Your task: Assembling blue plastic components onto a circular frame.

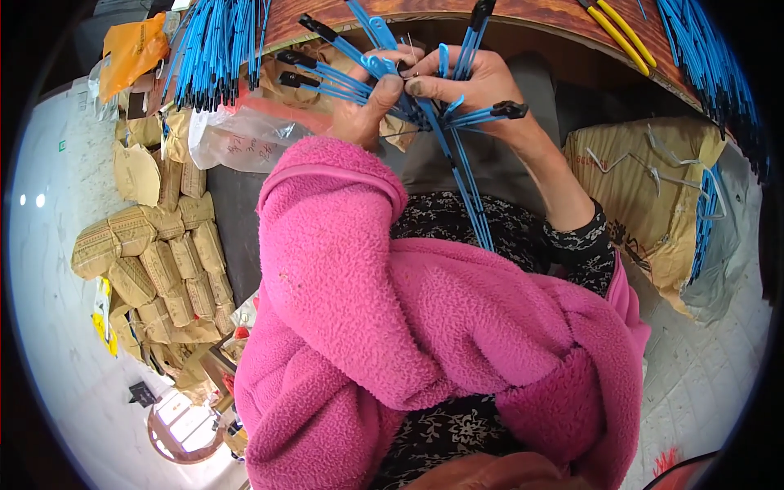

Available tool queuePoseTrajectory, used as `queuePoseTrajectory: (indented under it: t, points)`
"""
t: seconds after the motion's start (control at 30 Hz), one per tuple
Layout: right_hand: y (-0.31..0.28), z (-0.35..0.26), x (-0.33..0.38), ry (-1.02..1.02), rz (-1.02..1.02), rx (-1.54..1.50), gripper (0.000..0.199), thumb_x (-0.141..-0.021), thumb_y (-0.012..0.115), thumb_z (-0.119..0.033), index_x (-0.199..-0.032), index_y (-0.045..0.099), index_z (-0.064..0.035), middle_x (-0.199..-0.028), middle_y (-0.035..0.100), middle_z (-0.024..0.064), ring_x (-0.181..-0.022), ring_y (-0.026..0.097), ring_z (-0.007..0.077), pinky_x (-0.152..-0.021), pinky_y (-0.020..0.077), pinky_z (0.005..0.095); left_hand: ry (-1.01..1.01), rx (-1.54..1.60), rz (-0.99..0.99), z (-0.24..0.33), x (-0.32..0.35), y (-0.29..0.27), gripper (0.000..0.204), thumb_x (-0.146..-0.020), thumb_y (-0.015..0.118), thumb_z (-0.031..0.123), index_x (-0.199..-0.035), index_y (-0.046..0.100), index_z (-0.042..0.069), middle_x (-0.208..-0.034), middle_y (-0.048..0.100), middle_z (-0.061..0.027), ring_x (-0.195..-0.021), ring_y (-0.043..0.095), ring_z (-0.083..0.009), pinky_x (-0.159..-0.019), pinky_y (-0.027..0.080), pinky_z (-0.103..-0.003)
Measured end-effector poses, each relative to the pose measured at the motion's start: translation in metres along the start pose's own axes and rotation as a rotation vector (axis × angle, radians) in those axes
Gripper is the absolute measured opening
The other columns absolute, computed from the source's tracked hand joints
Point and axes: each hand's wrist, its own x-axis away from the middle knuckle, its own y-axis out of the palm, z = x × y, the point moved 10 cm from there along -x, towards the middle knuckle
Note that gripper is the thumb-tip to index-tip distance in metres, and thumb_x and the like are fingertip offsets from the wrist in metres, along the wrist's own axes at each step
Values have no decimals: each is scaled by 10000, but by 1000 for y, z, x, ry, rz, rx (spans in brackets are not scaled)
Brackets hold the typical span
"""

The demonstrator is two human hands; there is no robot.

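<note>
The left hand (pixel 369 108) and right hand (pixel 483 86) are both closed in a pinching grip on the spoked blue frame (pixel 438 132) between them, the table (pixel 539 16) just beyond, seemingly fitting the frame's centre, which next calls for steady alignment.

I take this for a small handwork workshop. A reddish-brown wooden workbench (pixel 539 15) runs across twelve o'clock, and dense bundles of thin, black-tipped blue rods jut past its edge near eleven (pixel 220 57) and two (pixel 706 65). Between them, toward one-thirty, I see a hand tool with slim yellow handles (pixel 625 37). Near twelve, the bare left hand (pixel 367 110) and right hand (pixel 478 86) hold a spread of slender blue pieces (pixel 465 171). Tan paper-wrapped packets (pixel 167 265) stack up like stock at nine, and a large creased brown-paper sack (pixel 629 184) stands toward three.
</note>
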Motion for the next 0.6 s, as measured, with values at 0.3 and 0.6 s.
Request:
queuePoseTrajectory:
  t: [0.3, 0.6]
  points:
    - [0, -5, 10, -47, -38, 17, 197, -797, 742, -130, -964, 704, -33, -793, 649, -22, -716, 573, 42, -640, 454, 198, 22, -112, -122, -6, 2, 3, 371, -873, 671, 261, -1150, 567, 38, -1245, 543, -153, -1154, 530, -241, -1004, 409, -387]
    - [-19, -13, 3, -101, -48, 390, 200, -850, 685, -126, -1013, 669, -10, -908, 670, 18, -851, 630, 104, -762, 506, 247, -7, -77, -90, -15, -6, -6, 272, -890, 641, 261, -1042, 588, 43, -1188, 575, -165, -1084, 560, -224, -949, 448, -384]
